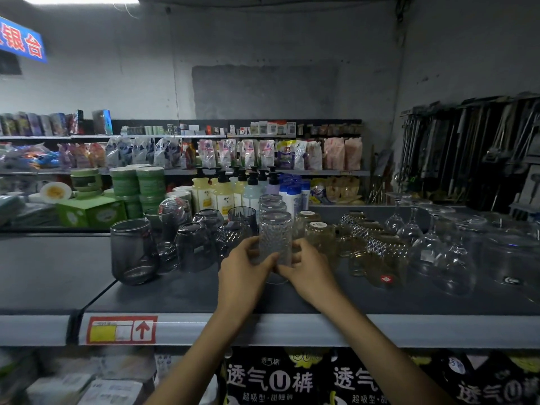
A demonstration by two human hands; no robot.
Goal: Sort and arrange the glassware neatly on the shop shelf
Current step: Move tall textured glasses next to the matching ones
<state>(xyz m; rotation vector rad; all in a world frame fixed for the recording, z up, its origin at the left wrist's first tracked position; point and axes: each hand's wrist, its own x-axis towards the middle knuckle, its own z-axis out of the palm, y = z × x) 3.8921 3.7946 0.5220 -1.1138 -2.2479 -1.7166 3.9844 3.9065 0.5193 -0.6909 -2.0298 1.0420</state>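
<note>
The left hand [245, 273] and right hand [309, 273] held one clear patterned glass [274, 238] at the middle of the shelf [175, 293], fingers curled round its lower half. Grey glasses [134, 252] stood left of it and amber glasses [377, 258] right.

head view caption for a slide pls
Left hand and right hand grip a clear textured tumbler on the grey shelf.

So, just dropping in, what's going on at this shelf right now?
A person grips a textured clear tumbler with the left hand and the right hand, upright, on or just above the grey shelf. Similar tumblers stand behind it. Smoky grey glasses sit to its left, amber glasses to its right, wine glasses beyond those.
</note>
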